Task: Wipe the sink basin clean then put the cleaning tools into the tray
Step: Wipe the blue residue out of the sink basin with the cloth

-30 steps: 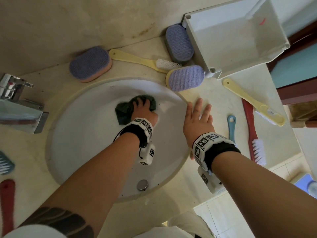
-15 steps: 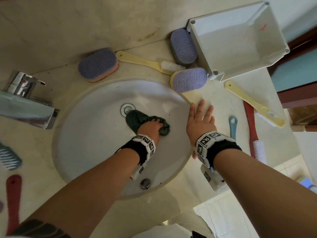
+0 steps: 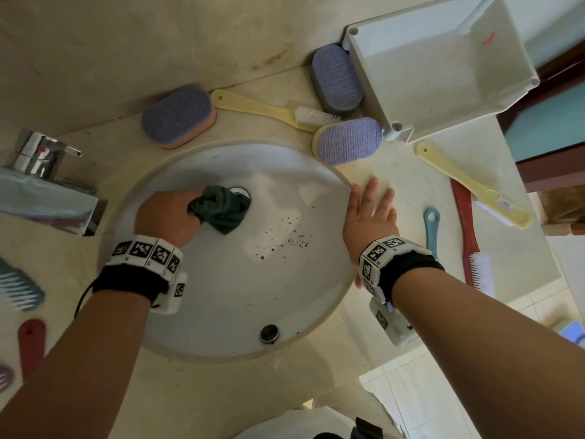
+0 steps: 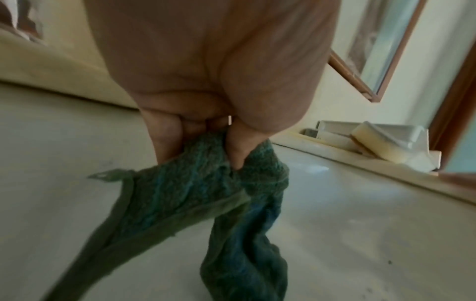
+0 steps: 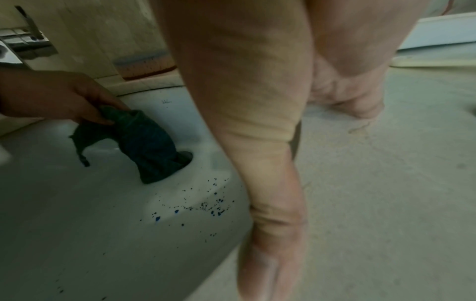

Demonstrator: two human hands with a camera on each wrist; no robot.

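The sink basin (image 3: pixel 240 299) sat in the middle of the worktop (image 3: pixel 395 185), the empty tray (image 3: pixel 443 77) at its far right corner. My right hand (image 3: pixel 370 217) lay spread flat on the worktop by the rim. My left hand (image 3: pixel 167 213) pinched the bunched green cloth (image 3: pixel 221 207) over the drain (image 3: pixel 242 193). Dragging it loosely, I judged, could smear the dark specks (image 3: pixel 285 239) or push them down the drain.

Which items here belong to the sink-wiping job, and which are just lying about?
In the job:
- left hand gripping the green cloth
- sink basin with dark specks
- white tray
- sponges, brushes

Lying about:
- faucet
- right hand, flat on the counter
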